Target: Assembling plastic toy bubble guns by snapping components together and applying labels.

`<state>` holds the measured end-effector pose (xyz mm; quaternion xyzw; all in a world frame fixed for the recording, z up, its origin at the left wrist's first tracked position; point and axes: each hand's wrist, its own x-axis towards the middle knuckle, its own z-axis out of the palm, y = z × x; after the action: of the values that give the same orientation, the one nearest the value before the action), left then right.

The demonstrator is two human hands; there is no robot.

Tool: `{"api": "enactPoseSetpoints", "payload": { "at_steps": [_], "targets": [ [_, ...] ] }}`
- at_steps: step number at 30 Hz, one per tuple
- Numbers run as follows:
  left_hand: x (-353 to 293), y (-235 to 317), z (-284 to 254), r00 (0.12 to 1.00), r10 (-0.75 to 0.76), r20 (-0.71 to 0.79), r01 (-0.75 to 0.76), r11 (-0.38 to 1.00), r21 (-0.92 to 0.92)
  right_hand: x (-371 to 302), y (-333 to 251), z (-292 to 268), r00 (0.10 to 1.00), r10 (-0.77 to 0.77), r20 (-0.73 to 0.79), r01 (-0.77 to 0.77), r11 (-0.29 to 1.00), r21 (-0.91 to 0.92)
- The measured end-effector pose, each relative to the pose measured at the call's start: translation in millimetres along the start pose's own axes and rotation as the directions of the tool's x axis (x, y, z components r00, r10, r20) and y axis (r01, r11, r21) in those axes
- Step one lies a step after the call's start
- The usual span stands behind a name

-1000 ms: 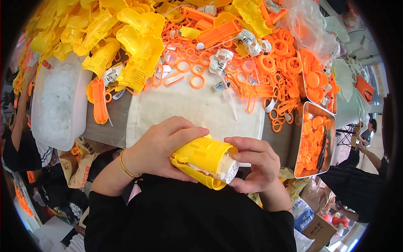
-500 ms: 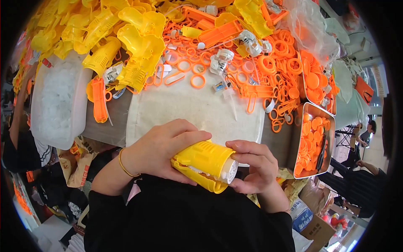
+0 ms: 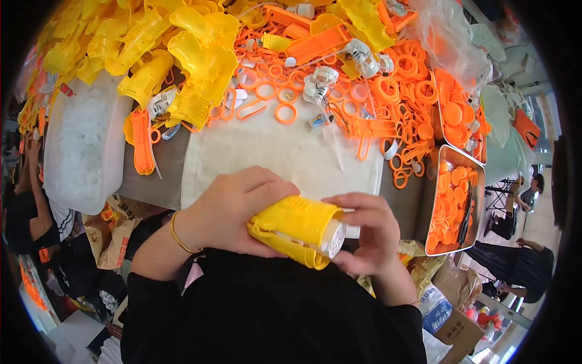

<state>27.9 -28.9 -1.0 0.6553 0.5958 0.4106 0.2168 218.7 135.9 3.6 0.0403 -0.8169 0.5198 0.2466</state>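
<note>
My left hand wraps around a yellow plastic toy housing, held close to my chest above my black top. My right hand grips the housing's open end, where a white cylindrical part sits inside it. A thin gold bracelet circles my left wrist. The white table mat lies just beyond my hands.
Yellow toy shells are heaped at the table's far left, orange rings and clips at the far right. A metal tray of orange discs stands on the right, a translucent white bin on the left. Other people sit at both sides.
Both hands and the yellow housing have shifted slightly; my right fingers have closed more around the open end with the white part.
</note>
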Motion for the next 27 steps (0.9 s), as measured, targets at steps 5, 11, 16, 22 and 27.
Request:
{"api": "enactPoseSetpoints", "payload": {
  "at_steps": [5,11,16,22,27],
  "targets": [
    [4,-4,0,0.999,-0.007,-0.048,0.005,0.999,-0.054,15,2,-4,0.975,0.188,0.122,-0.211,0.951,0.225],
    [3,-6,-1,0.997,-0.067,0.030,0.071,0.982,-0.176,23,-5,-2,0.983,0.158,0.093,-0.167,0.981,0.101],
    [0,-7,1,0.995,-0.094,0.022,0.096,0.980,-0.173,23,-5,-3,0.992,0.084,0.090,-0.088,0.995,0.041],
    [1,-10,0,0.997,-0.067,0.033,0.073,0.976,-0.206,24,-8,-2,0.984,0.170,0.055,-0.174,0.982,0.070],
    [1,-6,2,0.993,-0.111,0.042,0.117,0.974,-0.195,22,-8,-2,0.982,0.187,0.035,-0.189,0.980,0.066]
  ]
}}
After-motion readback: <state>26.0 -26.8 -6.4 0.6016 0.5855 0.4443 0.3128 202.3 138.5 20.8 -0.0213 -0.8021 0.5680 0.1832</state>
